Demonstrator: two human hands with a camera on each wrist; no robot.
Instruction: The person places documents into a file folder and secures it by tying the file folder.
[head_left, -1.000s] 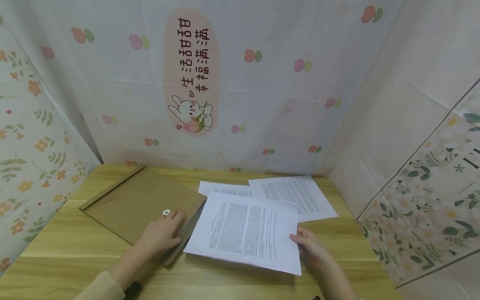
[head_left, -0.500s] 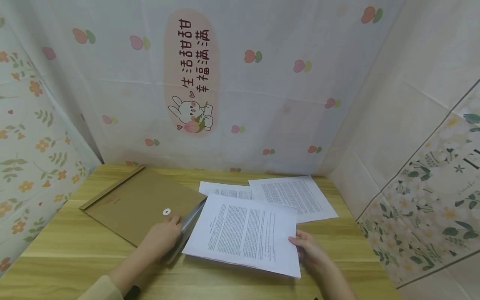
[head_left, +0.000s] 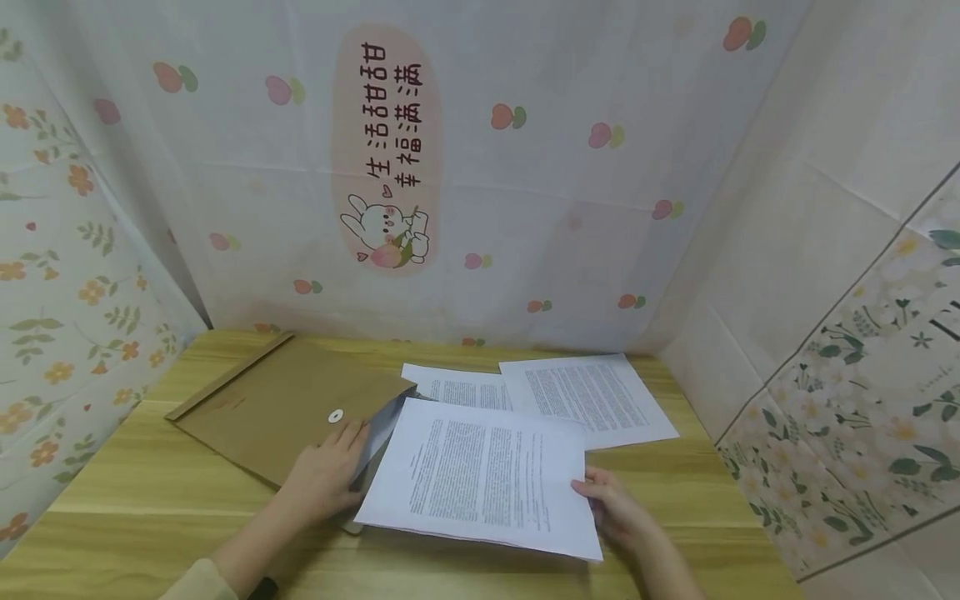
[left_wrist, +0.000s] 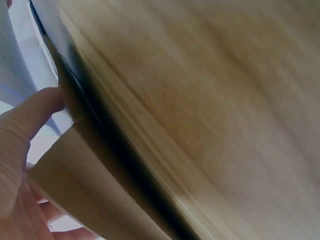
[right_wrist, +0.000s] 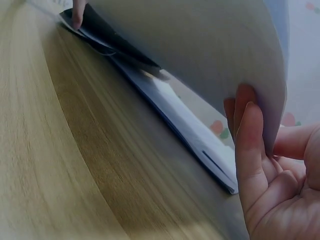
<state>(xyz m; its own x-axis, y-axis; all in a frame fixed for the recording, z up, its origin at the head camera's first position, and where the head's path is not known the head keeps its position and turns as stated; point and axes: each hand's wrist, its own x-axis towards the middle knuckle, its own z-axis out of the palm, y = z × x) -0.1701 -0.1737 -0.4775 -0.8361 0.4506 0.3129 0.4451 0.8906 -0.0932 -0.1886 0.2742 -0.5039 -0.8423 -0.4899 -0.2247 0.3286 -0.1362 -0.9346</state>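
Note:
A brown paper document envelope (head_left: 277, 408) with a white button lies at the left, its mouth gaping toward the right. My left hand (head_left: 326, 467) grips its mouth edge, fingers on the top side. In the left wrist view the thumb and fingers of my left hand (left_wrist: 25, 150) are on either side of the envelope's brown edge (left_wrist: 90, 185). A sheaf of printed papers (head_left: 472, 475) is held raised, its left edge at the envelope's mouth. My right hand (head_left: 618, 508) pinches the sheaf's right edge, thumb above and fingers beneath, as the right wrist view of the papers (right_wrist: 200, 50) also shows.
Behind the sheaf, two printed sheets (head_left: 588, 396) (head_left: 457, 387) lie on the wooden table (head_left: 420, 575), partly overlapped. A patterned cloth (head_left: 525, 208) hangs at the back, and floral cloth panels (head_left: 75, 333) (head_left: 840, 433) stand at both sides.
The envelope's mouth has been lifted wider by my left hand. The sheaf has shifted slightly left, closer over the mouth, with my right hand following.

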